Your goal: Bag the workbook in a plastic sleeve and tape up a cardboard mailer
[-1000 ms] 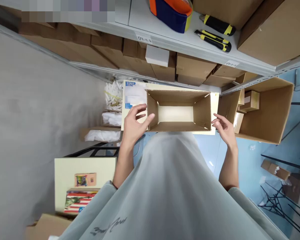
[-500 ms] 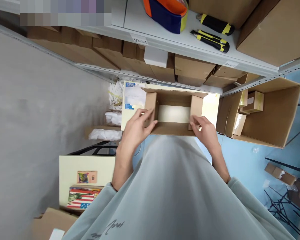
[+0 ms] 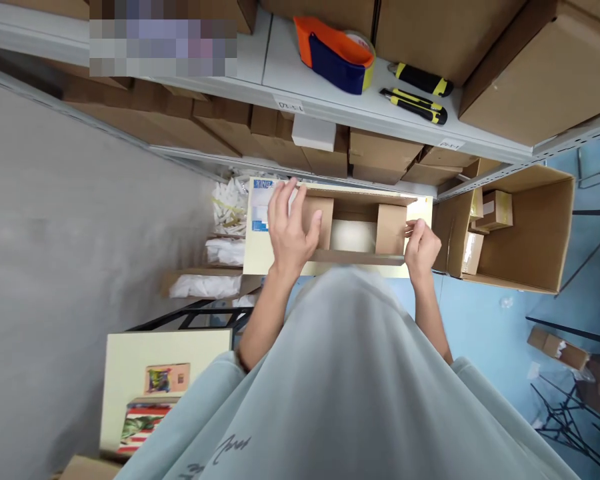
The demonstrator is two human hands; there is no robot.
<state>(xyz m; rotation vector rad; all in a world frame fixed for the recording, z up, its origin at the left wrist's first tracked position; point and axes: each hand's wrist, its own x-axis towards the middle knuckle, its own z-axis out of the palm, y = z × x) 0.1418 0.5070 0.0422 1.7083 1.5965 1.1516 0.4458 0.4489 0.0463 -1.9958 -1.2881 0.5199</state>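
A small brown cardboard box (image 3: 360, 257) is held in front of my chest, its two short end flaps folded inward and a pale bottom showing between them. My left hand (image 3: 293, 230) lies over the box's left end, fingers reaching across the flap and pressing it down. My right hand (image 3: 421, 247) is curled on the right end of the box, gripping its corner. Behind the box lies a flat cream sheet (image 3: 257, 247) with a blue printed label.
A grey metal shelf (image 3: 330, 100) carries an orange and blue tape dispenser (image 3: 337, 53), two yellow-black utility knives (image 3: 415, 90) and brown cartons. A large open carton (image 3: 525, 227) stands at the right on the blue floor. Bags of white items (image 3: 225, 213) are at the left.
The two end flaps have been folded further in. My left hand moved up over the left flap, and my right hand shifted out to the right corner.
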